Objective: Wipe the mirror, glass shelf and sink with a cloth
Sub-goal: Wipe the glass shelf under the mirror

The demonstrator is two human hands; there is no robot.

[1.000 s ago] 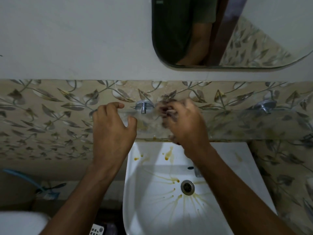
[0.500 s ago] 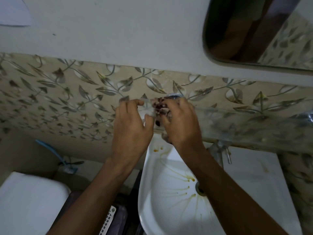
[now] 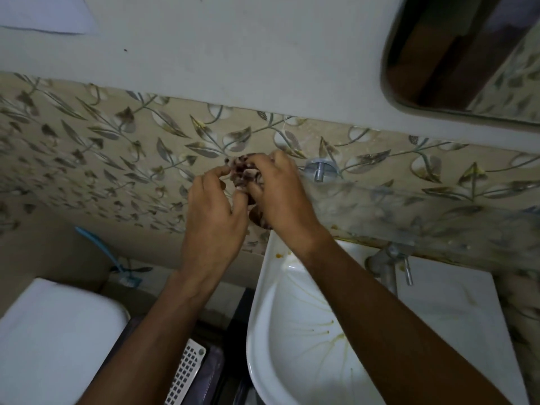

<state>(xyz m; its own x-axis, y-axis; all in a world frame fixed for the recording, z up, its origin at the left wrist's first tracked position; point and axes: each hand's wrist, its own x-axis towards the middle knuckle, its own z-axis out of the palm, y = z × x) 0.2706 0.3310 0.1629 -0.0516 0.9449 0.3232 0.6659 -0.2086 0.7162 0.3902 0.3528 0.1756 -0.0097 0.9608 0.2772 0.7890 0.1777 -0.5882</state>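
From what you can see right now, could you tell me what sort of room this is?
Most likely a small bathroom: a white sink with a tap, a wall mirror above a glass shelf, and what looks like a toilet.

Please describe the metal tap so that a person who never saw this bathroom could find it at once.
Start from the white ceramic sink at the lower middle. Follow its back edge to the right, beneath the front edge of the clear glass shelf. There stands the dull grey metal tap, with a thin lever hanging at its right, unlike the round shelf bracket higher on the leaf-patterned tiles.
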